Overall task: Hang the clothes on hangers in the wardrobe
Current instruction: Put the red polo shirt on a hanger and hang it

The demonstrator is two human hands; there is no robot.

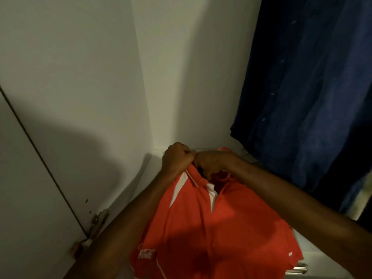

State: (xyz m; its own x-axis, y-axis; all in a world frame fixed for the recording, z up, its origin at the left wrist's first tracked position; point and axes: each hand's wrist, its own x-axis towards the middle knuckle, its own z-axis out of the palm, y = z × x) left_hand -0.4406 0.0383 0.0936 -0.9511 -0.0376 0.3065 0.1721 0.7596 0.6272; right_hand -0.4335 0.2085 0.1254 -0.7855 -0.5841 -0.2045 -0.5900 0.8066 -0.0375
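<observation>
A red polo shirt (211, 222) with white stripes and a white logo hangs from my hands in front of me, inside the white wardrobe (171, 77). My left hand (177, 158) is closed on the collar at its left side. My right hand (211, 162) grips the collar opening right beside it, the two hands touching. A thin pale strip (192, 179) runs down from my left fist along the collar; I cannot tell whether it is a hanger. The rest of any hanger is hidden by the shirt and my hands.
A dark blue buttoned shirt (302, 87) hangs at the right of the wardrobe. The wardrobe door (30, 178) stands open at the left with metal hinges (96, 220). A white shelf or drawer top (322, 256) with a metal handle (298, 267) lies below the red shirt.
</observation>
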